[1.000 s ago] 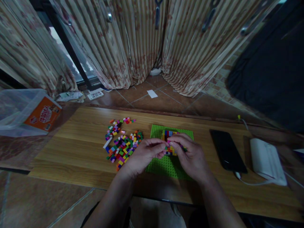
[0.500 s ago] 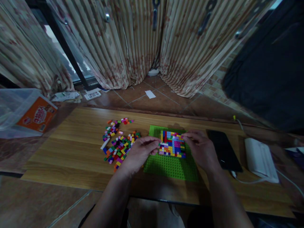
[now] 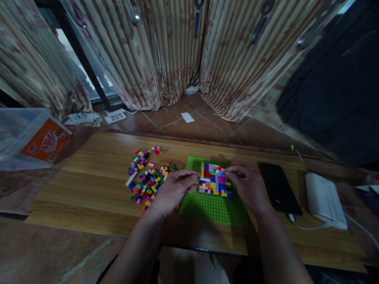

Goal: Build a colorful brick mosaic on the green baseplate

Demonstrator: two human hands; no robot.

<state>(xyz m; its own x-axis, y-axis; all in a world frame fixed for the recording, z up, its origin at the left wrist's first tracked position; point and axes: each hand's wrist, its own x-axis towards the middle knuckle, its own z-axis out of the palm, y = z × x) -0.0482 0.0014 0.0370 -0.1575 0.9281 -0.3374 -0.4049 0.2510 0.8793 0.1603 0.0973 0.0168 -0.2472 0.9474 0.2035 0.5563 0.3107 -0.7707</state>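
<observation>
A flat block of many-coloured toy bricks (image 3: 215, 181) sits on a green studded baseplate (image 3: 213, 211), toward its far half. At the block's left edge is my left hand (image 3: 174, 191), thumb and forefinger pinched together on what looks like a small green brick. My right hand (image 3: 250, 185) has its fingers bent, with thumb and forefinger closed at the block's upper right side. Whatever is between those right fingertips is too small to make out. Left of the baseplate lies a loose pile of mixed bricks (image 3: 148, 185), partly hidden behind my left hand.
A black phone (image 3: 280, 187) with a cable and a white device (image 3: 324, 199) lie on the right of the wooden table (image 3: 83, 189). A clear plastic bin (image 3: 17, 138) with an orange label stands at the left. Curtains (image 3: 177, 59) hang beyond the table.
My right fingertips have shifted slightly left over the block's upper right part. My left hand keeps its pinch at the left edge. The whole view has moved very slightly.
</observation>
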